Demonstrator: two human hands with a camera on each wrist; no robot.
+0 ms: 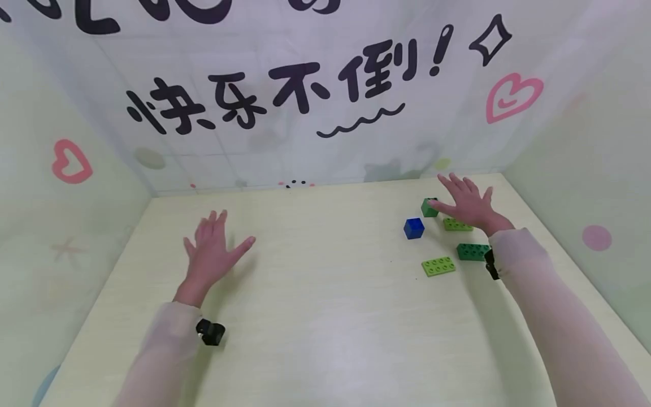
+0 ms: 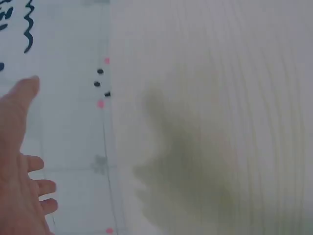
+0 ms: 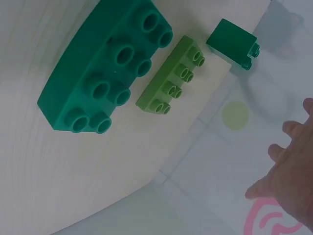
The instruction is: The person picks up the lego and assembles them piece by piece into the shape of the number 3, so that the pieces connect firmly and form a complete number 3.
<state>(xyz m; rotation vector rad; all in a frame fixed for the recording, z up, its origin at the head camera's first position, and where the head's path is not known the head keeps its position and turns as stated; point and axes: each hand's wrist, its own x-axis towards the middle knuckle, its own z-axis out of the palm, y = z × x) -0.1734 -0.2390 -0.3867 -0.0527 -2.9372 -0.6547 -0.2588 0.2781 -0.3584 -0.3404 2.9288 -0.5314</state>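
My left hand hovers above the left part of the table, fingers spread and nothing in them; its shadow falls on the wood below. Over the bricks at the right, my right hand is stretched out flat and holds nothing. Nearest to it are a small green brick and a thin light green brick. A blue brick sits just left of these. Closer to me lie a dark green brick, beside the right wrist, and another light green brick. In the right wrist view, the dark green brick shows its studs.
The pale wooden table is bounded by a printed white cloth at the back and pale walls at both sides. Each wrist carries a small black camera.
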